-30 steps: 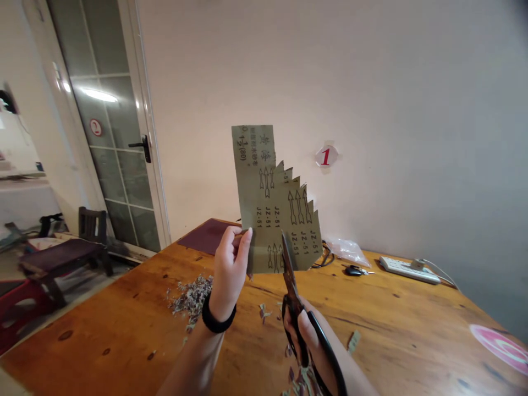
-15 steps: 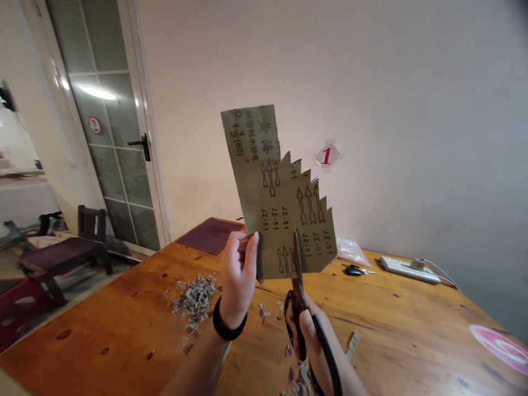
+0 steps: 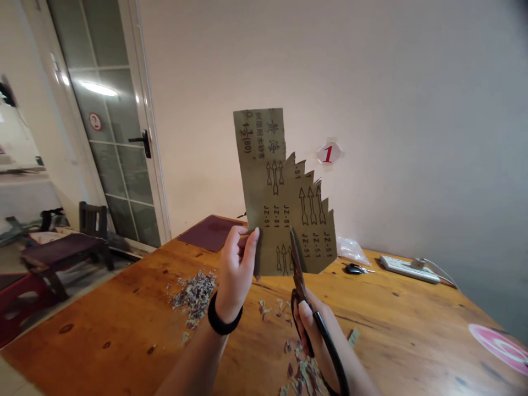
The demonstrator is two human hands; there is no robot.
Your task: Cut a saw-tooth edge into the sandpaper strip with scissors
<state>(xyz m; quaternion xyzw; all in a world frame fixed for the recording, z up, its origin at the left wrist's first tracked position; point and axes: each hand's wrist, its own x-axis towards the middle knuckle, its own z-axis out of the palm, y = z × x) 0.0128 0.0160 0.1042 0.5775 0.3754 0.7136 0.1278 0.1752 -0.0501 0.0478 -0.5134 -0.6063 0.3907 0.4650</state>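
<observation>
A stiff olive-brown sheet with printed arrows and characters stands upright above the table, its upper right edge cut in jagged steps. My left hand pinches its lower left edge between thumb and fingers. Black-handled scissors are in my right hand, fingers through the loops. Their blades point up across the sheet's lower part, and the tip lies beside the printed "JZ-51". Whether both blades are closed together cannot be made out. Below my right hand lie thin cut scraps.
On the wooden table are a pile of fine shreds, a dark red mat, a clear plastic bag, keys and a power strip. A chair stands at the left.
The sheet has turned slightly more upright, its top shifting right. My left hand has moved a little left. My right hand and the scissor handles have shifted slightly right, the blades tilting left.
</observation>
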